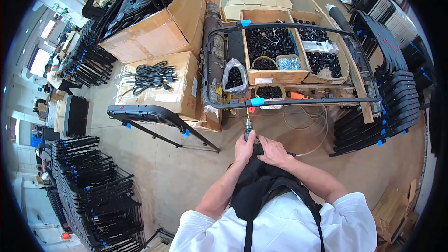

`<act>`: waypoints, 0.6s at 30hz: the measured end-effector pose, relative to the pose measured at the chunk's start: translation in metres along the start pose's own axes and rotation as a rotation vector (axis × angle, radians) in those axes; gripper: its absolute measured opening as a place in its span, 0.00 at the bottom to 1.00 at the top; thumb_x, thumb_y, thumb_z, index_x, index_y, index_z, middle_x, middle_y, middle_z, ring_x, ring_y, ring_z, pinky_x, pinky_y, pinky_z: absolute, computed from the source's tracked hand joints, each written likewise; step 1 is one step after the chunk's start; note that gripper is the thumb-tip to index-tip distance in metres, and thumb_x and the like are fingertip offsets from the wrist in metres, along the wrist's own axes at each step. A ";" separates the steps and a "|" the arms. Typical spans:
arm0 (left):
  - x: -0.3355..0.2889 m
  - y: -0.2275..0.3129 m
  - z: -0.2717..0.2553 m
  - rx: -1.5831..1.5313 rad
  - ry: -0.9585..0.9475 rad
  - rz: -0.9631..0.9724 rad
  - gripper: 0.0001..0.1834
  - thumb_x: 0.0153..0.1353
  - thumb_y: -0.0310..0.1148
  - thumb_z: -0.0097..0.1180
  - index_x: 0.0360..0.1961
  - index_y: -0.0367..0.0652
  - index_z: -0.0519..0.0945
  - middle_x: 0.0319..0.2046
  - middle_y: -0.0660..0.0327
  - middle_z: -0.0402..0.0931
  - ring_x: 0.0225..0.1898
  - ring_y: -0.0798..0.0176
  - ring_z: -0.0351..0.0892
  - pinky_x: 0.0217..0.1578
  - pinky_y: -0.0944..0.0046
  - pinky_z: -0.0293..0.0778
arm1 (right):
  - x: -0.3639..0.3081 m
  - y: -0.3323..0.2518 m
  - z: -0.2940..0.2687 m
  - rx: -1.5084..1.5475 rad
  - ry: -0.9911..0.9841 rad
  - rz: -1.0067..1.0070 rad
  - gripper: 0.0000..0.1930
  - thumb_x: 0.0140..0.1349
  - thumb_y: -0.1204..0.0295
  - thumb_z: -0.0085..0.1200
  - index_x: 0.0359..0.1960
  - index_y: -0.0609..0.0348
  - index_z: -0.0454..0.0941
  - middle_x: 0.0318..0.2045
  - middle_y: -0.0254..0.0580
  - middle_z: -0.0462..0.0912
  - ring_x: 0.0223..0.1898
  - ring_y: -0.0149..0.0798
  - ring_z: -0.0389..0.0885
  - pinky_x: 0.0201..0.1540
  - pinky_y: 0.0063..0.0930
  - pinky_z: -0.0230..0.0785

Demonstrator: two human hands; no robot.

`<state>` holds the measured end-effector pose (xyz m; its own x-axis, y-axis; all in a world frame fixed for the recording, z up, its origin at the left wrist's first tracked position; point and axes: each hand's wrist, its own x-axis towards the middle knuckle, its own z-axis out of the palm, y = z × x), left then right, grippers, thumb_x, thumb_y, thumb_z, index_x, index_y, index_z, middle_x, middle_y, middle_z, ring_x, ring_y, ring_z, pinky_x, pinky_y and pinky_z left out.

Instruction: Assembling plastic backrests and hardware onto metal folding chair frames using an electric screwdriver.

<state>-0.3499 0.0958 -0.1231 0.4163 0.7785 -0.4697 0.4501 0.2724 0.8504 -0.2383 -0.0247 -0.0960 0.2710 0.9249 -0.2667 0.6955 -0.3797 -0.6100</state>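
A drill (248, 129) with a metal chuck and a long thin bit points away from me, its tip near the close bar of a black rectangular metal frame (317, 101). My left hand (245, 147) is closed round the drill's body just behind the chuck. Closed at the rear of the drill is my right hand (275, 151), covering most of the handle. Blue tape (257, 101) wraps the frame's near bar beside the bit. Whether the bit touches the bar, I cannot tell. The frame lies across wooden boxes (270, 73) of small black parts.
Black cables (151, 78) lie on a cardboard box (186, 88) at the left. Another black frame (154, 112) leans before it. A pale hose (322, 133) loops over the floor. Stacked black frames stand left (100, 196) and right (382, 112). An orange tool (298, 95) rests beneath the frame.
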 end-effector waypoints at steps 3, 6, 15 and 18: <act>0.001 0.002 -0.001 0.005 -0.009 0.002 0.28 0.71 0.57 0.62 0.35 0.37 0.83 0.27 0.65 0.75 0.32 0.68 0.70 0.35 0.60 0.70 | 0.001 0.002 0.001 -0.015 0.078 -0.058 0.38 0.55 0.61 0.72 0.63 0.66 0.66 0.49 0.62 0.83 0.54 0.62 0.83 0.56 0.52 0.78; 0.005 0.001 -0.001 0.009 -0.011 0.003 0.29 0.71 0.57 0.61 0.35 0.37 0.82 0.27 0.65 0.75 0.32 0.67 0.71 0.36 0.59 0.70 | 0.007 0.004 0.001 -0.019 0.011 -0.036 0.37 0.55 0.61 0.72 0.62 0.65 0.66 0.47 0.62 0.84 0.52 0.63 0.84 0.55 0.52 0.78; 0.017 0.001 0.003 0.070 -0.002 0.003 0.29 0.71 0.59 0.61 0.35 0.38 0.81 0.28 0.63 0.77 0.32 0.65 0.73 0.36 0.58 0.71 | 0.014 0.009 -0.002 -0.041 0.006 -0.041 0.47 0.53 0.57 0.73 0.70 0.70 0.62 0.52 0.66 0.85 0.55 0.62 0.85 0.59 0.49 0.78; 0.020 0.002 0.004 0.075 0.001 0.011 0.30 0.71 0.59 0.61 0.35 0.38 0.80 0.28 0.62 0.77 0.32 0.65 0.73 0.36 0.57 0.72 | 0.017 0.009 -0.005 -0.073 0.010 -0.056 0.50 0.53 0.55 0.73 0.71 0.71 0.61 0.51 0.66 0.85 0.54 0.62 0.85 0.58 0.49 0.78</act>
<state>-0.3377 0.1094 -0.1321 0.4210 0.7819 -0.4597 0.5032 0.2204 0.8356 -0.2243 -0.0124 -0.1018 0.2368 0.9448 -0.2265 0.7561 -0.3256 -0.5677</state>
